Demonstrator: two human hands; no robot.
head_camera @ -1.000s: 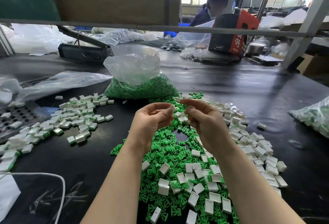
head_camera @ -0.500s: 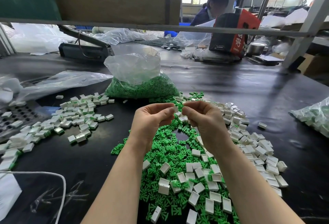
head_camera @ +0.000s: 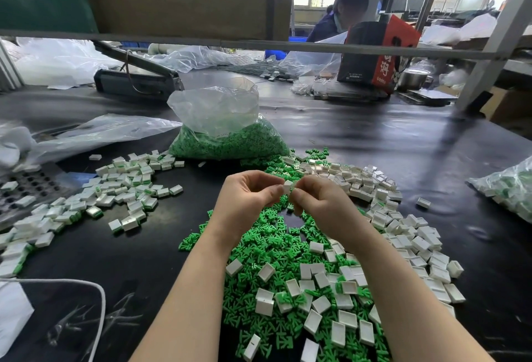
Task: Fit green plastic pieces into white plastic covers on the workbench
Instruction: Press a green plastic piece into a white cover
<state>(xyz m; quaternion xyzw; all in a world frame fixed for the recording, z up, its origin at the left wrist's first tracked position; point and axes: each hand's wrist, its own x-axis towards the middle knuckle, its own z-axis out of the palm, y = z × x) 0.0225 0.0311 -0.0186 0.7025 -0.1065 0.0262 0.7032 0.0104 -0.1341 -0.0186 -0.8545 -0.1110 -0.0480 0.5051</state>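
Observation:
My left hand [head_camera: 247, 197] and my right hand [head_camera: 322, 203] meet fingertip to fingertip above the black workbench. Between them they pinch a small white cover [head_camera: 287, 187], and a sliver of a green piece [head_camera: 292, 186] shows at its right side under my right fingertips. Below my hands lies a heap of loose green pieces [head_camera: 267, 246] mixed with empty white covers [head_camera: 322, 281]. More white covers [head_camera: 403, 229] spread to the right. A pile of covers with green showing in them [head_camera: 121, 189] lies to the left.
A clear bag of green pieces [head_camera: 227, 137] stands behind my hands. Another bag of parts [head_camera: 506, 189] sits at the right edge. A perforated tray [head_camera: 26, 189] and plastic sheeting lie at the left. A person sits behind a red-and-black box [head_camera: 374, 53] across the bench.
My hands have closed the gap between them and lowered slightly. The white cover and the green piece are now pressed together between the fingertips of both hands.

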